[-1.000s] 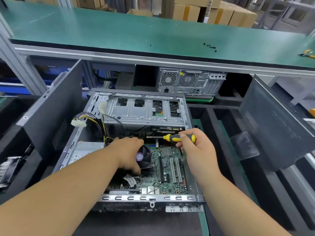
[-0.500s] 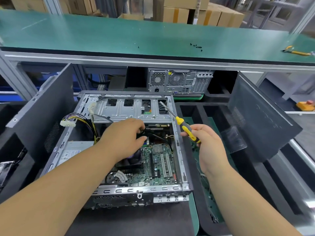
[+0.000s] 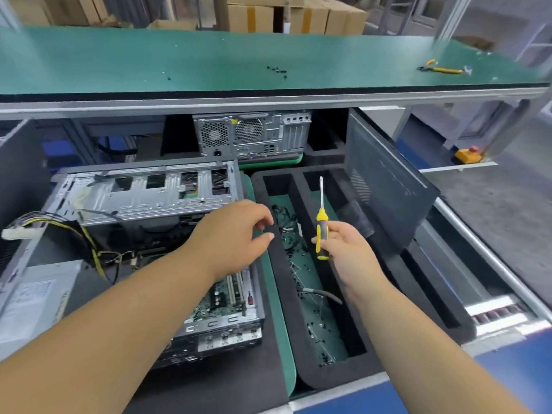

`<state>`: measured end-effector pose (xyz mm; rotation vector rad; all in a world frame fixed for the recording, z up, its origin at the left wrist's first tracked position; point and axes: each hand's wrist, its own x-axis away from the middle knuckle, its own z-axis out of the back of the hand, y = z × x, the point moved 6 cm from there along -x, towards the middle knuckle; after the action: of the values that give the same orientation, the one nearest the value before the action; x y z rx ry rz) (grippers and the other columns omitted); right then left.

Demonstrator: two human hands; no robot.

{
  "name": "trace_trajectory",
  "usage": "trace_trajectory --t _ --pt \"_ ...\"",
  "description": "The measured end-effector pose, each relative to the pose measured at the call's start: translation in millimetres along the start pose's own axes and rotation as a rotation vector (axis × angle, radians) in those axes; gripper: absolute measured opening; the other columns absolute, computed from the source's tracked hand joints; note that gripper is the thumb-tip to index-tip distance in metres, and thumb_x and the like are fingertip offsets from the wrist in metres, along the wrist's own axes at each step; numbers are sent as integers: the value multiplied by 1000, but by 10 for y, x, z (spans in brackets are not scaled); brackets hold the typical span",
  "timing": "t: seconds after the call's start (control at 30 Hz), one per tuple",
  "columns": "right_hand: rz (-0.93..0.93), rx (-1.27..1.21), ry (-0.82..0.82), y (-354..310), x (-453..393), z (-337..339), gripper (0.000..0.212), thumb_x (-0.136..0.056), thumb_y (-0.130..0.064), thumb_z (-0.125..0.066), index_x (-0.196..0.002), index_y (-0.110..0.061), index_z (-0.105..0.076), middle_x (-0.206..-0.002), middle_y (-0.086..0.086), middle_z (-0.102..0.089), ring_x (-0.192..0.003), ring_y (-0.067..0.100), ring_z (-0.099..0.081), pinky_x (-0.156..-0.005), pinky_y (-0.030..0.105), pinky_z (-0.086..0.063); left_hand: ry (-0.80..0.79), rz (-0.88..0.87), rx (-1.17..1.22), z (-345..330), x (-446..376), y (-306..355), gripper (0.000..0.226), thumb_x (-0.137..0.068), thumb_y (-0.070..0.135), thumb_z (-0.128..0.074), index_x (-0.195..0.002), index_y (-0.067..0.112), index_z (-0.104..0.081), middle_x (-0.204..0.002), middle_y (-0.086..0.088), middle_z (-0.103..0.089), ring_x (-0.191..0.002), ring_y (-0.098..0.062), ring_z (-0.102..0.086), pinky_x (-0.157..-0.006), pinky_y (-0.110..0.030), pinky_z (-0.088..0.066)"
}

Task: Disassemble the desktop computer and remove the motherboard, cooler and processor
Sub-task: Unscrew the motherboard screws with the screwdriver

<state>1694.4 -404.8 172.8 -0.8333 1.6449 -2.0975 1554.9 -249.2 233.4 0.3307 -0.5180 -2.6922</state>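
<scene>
Head view: a person's two bare arms reach forward over a low work area.
Surface (image 3: 209, 55): green, set above and far beyond both hands.
Desktop computer (image 3: 143, 234): open case lying flat, under and to the left of the left hand.
Foam tray (image 3: 286, 294): black, under the right hand and just right of the case; small screws and a grey cable lie in its green-floored slot.
Motherboard (image 3: 221, 300): green, inside the case, below the left forearm and partly hidden by it.
Left hand (image 3: 236, 234): over the case's right edge, fingers loosely curled; whether the fingertips pinch something tiny cannot be told.
Right hand (image 3: 343, 246): over the tray, gripping the screwdriver handle.
Screwdriver (image 3: 321, 231): yellow and black, upright, tip pointing away.
</scene>
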Motion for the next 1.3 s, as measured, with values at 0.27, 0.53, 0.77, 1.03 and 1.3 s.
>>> trace_trajectory --t 0.27,0.53,0.77,1.03,1.3 --pt "-190 483 46 635 -251 646 22 -81 -14 -50 -98 -25 -57 -84 -3 -70 -74 18 -69 -84 44 -56 -47 -29 -41 -295 -209 320 19 -90 40 -57 -107 34 -61 -100 15 -56 -91 -10 -53 -79 -31 -47" --pt "-320 776 -126 1135 -341 740 16 -81 -16 -52 -96 -19 -53 -79 2 -69 -77 23 -71 -82 45 -58 -101 13 -42 -466 -289 476 18 -90 39 -56 -107 34 -63 -103 15 -57 -100 -9 -56 -89 -36 -49" --pt "-272 902 -179 1137 -394 688 17 -92 -25 -48 -106 -14 -50 -92 5 -68 -82 23 -70 -79 40 -56 -104 44 -76 -517 -266 472 16 -90 41 -56 -104 37 -62 -102 16 -55 -96 -8 -54 -81 -30 -47" --pt "-255 1029 -188 1121 -436 691 18 -92 -30 -50 -104 -16 -47 -90 0 -62 -73 16 -64 -71 34 -52 -96 55 -71 -517 -272 479 16 -90 40 -56 -104 37 -63 -102 16 -55 -96 -7 -53 -82 -29 -46" --pt "-188 1018 -140 954 -461 697 18 -88 -32 -52 -98 -18 -48 -91 -1 -61 -67 15 -63 -54 28 -43 -89 72 -63 -474 -239 432 15 -91 39 -56 -104 36 -63 -100 16 -55 -95 -8 -54 -81 -29 -46"
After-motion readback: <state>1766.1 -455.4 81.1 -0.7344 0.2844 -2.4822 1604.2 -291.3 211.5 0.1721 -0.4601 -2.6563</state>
